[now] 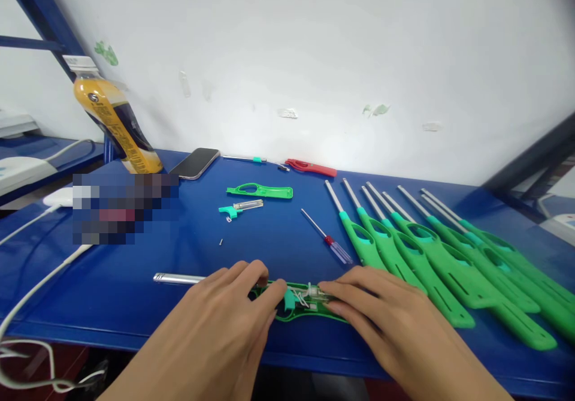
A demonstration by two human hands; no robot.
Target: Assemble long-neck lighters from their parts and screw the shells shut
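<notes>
An opened green lighter [291,316] lies near the table's front edge, its metal tube [177,279] pointing left and its white wires and teal part showing. My left hand [233,311] grips the lighter's tube end and teal part. At the right end of the open casing, my right hand [381,311] pinches a clear part inside it. Beyond them lie a green half shell [263,192], a teal trigger with a clear tank [240,207], a tiny screw [220,241] and a screwdriver [330,240] with a purple handle.
Several green lighters [413,257] fan out on the right. Against the wall rest a red shell [311,168] and a thin metal rod [242,159]. A phone [196,163], a yellow bottle [117,119] and white cables [42,272] are at the left.
</notes>
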